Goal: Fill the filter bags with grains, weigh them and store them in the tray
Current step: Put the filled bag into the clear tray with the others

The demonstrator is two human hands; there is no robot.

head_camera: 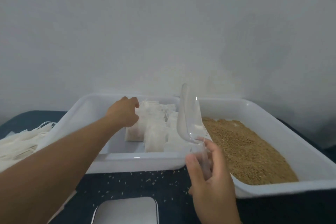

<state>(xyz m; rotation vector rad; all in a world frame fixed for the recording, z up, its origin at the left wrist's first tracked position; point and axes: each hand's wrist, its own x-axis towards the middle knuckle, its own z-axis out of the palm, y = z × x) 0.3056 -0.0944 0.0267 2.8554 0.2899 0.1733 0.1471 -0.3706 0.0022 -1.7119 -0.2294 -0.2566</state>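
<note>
Bags tray (87, 107) left — grain tray (272, 127) right

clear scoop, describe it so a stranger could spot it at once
Two white trays sit side by side, the right tray holding brown grains. Where they meet, the right hand holds the scoop upright. It alone is see-through plastic.

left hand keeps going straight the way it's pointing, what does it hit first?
Probably the filled bags in the left tray: the left hand points at the rearmost one and looks at or nearly touching it. Depth is unclear.
</note>
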